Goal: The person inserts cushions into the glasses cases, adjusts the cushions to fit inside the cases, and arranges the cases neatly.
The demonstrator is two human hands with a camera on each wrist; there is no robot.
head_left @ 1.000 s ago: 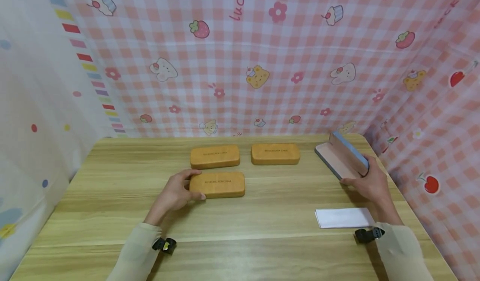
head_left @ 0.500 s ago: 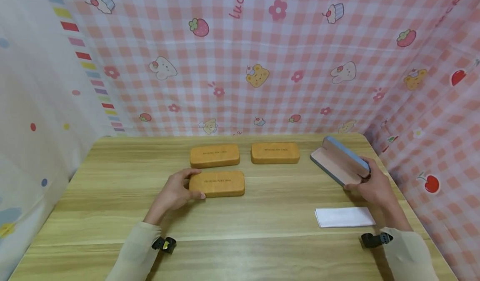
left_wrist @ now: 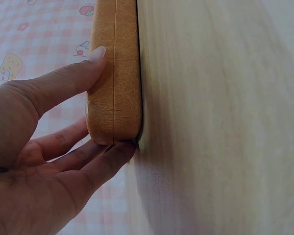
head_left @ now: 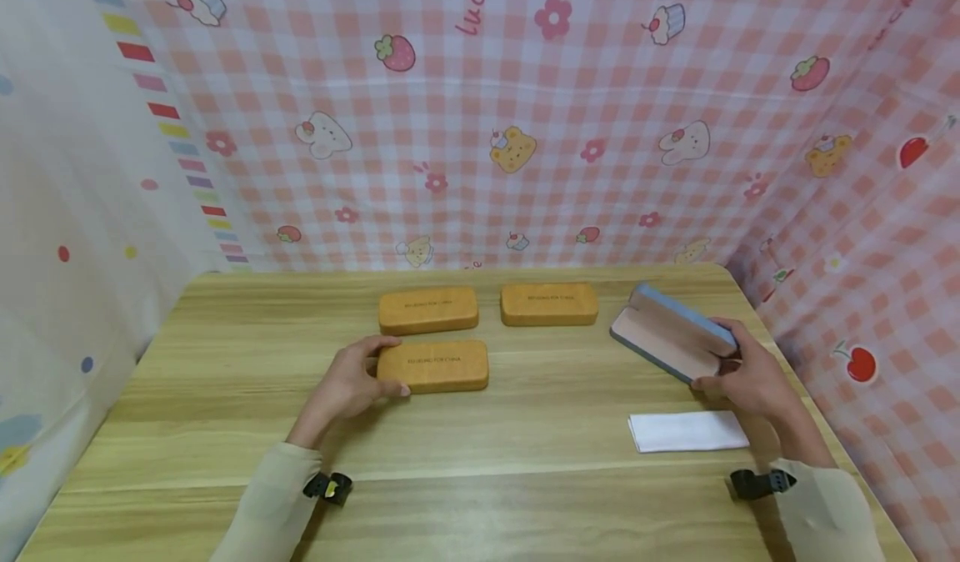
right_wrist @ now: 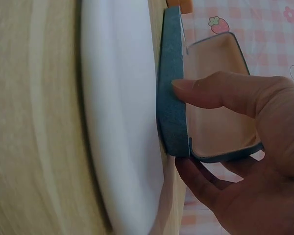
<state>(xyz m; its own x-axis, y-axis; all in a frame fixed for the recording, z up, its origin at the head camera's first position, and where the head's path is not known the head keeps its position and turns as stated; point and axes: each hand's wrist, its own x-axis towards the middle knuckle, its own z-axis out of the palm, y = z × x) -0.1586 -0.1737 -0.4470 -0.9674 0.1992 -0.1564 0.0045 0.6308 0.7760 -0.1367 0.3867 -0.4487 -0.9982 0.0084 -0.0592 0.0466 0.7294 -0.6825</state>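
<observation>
In the head view, my left hand (head_left: 349,385) grips the left end of the nearest tan-orange glasses case (head_left: 438,366), which is closed and lies flat on the table. The left wrist view shows the thumb on the case's long side (left_wrist: 121,73) and the other fingers at its end. On the right, my right hand (head_left: 753,374) holds a blue glasses case (head_left: 663,341) by its near right end, with the lid up and a pale pink lining showing. In the right wrist view its thumb presses the blue outer wall (right_wrist: 172,115), while fingers reach round the end.
Behind, two more closed orange cases, a left one (head_left: 427,312) and a right one (head_left: 549,304), lie side by side. A folded white cloth (head_left: 688,433) lies in front of the blue case. Patterned curtains (head_left: 517,87) rise behind the wooden table (head_left: 480,504).
My right hand has turned the raised-lid blue case and shifted its far end leftward and nearer, toward the right orange case. The left hand and its orange case have stayed put.
</observation>
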